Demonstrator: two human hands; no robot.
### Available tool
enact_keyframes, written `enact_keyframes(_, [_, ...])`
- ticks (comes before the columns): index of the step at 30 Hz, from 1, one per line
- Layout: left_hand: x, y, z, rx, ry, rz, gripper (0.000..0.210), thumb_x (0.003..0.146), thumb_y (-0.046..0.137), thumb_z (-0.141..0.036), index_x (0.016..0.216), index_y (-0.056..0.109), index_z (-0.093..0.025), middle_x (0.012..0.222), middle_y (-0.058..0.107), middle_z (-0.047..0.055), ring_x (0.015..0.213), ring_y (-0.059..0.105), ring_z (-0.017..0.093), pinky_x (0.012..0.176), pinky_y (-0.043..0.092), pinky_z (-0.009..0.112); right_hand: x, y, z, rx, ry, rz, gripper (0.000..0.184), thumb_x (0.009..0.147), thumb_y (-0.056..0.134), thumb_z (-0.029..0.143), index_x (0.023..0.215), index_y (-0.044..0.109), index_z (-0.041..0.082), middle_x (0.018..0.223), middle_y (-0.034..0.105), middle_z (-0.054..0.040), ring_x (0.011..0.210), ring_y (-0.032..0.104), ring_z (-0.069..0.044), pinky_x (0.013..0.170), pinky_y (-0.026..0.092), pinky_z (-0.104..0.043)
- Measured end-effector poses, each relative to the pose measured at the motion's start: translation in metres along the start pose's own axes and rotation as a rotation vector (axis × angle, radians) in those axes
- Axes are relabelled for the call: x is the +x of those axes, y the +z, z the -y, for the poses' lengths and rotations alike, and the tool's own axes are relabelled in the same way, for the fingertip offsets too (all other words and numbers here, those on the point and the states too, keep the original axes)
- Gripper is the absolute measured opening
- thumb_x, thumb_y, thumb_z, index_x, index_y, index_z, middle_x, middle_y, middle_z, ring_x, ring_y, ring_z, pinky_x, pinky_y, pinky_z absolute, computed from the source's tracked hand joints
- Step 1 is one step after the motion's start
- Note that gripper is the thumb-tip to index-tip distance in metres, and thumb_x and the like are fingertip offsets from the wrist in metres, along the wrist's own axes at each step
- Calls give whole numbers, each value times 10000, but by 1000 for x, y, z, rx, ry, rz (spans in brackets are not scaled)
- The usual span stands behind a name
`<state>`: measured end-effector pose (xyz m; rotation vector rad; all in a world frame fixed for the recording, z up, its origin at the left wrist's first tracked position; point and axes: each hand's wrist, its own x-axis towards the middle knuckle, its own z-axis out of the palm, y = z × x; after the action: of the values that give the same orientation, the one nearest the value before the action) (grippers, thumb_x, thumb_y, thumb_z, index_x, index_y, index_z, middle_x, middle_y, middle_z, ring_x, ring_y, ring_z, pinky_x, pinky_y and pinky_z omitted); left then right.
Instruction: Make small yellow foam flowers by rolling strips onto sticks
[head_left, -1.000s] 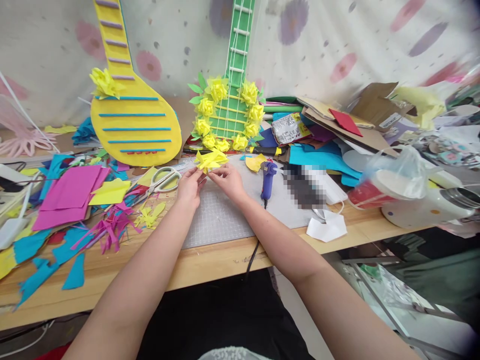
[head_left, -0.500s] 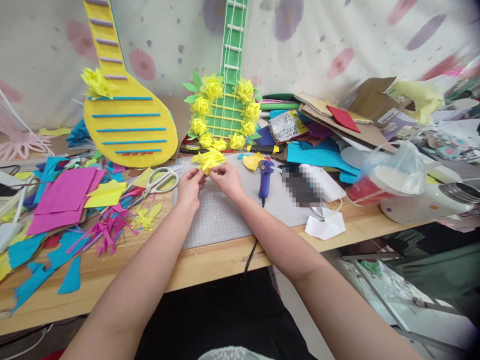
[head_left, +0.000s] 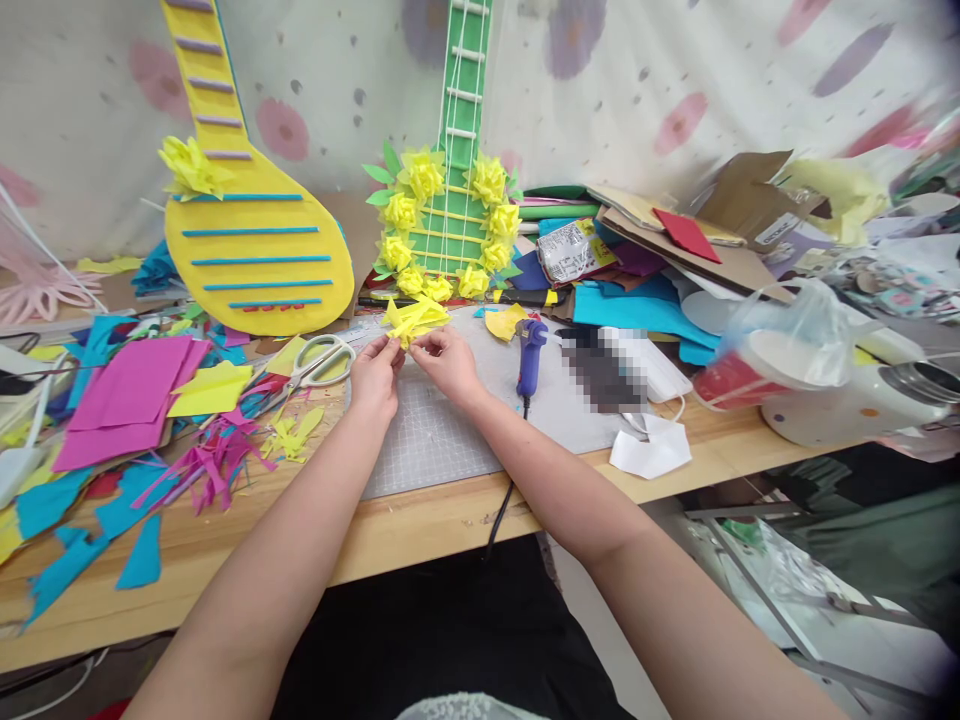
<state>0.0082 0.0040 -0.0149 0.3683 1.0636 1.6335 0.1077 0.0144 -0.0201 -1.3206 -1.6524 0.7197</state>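
Currently, a yellow paper piece (head_left: 416,317) is pinched by both the left hand (head_left: 375,378) and the right hand (head_left: 450,363) over the grey mat (head_left: 431,430); on the silver packet (head_left: 572,252) and white label (head_left: 778,230), print is shown too small to read.

The base of the yellow paper flower (head_left: 417,318) is covered by the fingertips of the left hand (head_left: 375,378) and the right hand (head_left: 448,365), so its lower folds cannot be made out. The necks of the yellow instrument (head_left: 259,235) and the green instrument (head_left: 461,225) are cut off by the top edge. On the right, a dark object (head_left: 604,370) is blurred into blocks. The print on the silver packet (head_left: 574,250) is too small to be read. The cord (head_left: 501,515) is partly hidden by the right forearm (head_left: 551,470); the red-and-white cup (head_left: 776,370) is partly veiled by a plastic bag (head_left: 814,315).
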Motion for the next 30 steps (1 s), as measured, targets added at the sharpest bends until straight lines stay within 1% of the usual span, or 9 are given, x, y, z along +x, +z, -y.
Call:
enact_keyframes(4, [1,0,-5,2,7,-7,134,622,692,-85,666,581,-147,617,602,-20,555,536,64,627,413,204,-4,-2,-3,52,3,150,195,716,603,363,769,572,178,701,579,22,632,507,-95,611,396,-232])
enact_keyframes(6, [1,-1,-7,3,-2,0,125,633,683,-83,662,578,-145,603,594,-20,545,531,62,617,413,202,-5,-5,-1,33,11,196,186,712,611,352,768,562,182,666,576,33,605,501,-91,595,382,-227])
enact_keyframes(9, [0,-1,-9,13,-12,16,141,622,703,-100,669,579,-148,624,604,-17,560,542,60,648,425,205,-8,-8,4,-12,10,193,132,745,578,304,716,556,177,656,583,25,590,492,-89,591,364,-224])
enact_keyframes(13, [-1,-1,-10,27,-4,16,175,600,732,-137,668,571,-154,633,602,-24,562,542,55,677,433,211,-8,-11,10,-76,-7,190,185,791,527,312,675,556,171,611,570,18,561,465,-91,571,334,-224])
enact_keyframes(18, [-4,1,-13,51,-8,-18,58,695,622,-112,690,576,-147,640,608,-10,568,556,59,659,440,203,-5,-11,10,-128,-6,190,212,802,516,303,643,559,170,576,545,20,548,437,-91,563,310,-223])
enact_keyframes(21, [-5,2,-14,56,-11,-41,73,695,589,-73,690,571,-143,630,605,-8,566,565,64,664,449,213,-3,-12,11,-148,10,198,221,812,506,300,643,565,169,578,549,16,552,438,-94,569,307,-227])
enact_keyframes(27, [-4,2,-11,117,24,-49,85,649,661,-119,686,586,-135,585,592,-18,537,542,57,623,440,196,-5,-13,13,-188,15,237,244,831,476,303,654,577,169,578,548,9,558,436,-102,578,304,-235])
enact_keyframes(30, [-1,1,-9,132,65,-53,126,621,702,-161,666,587,-136,565,577,-27,530,526,55,607,431,192,-6,-13,12,-176,-9,205,216,829,481,332,719,582,175,609,555,13,566,437,-101,580,306,-233])
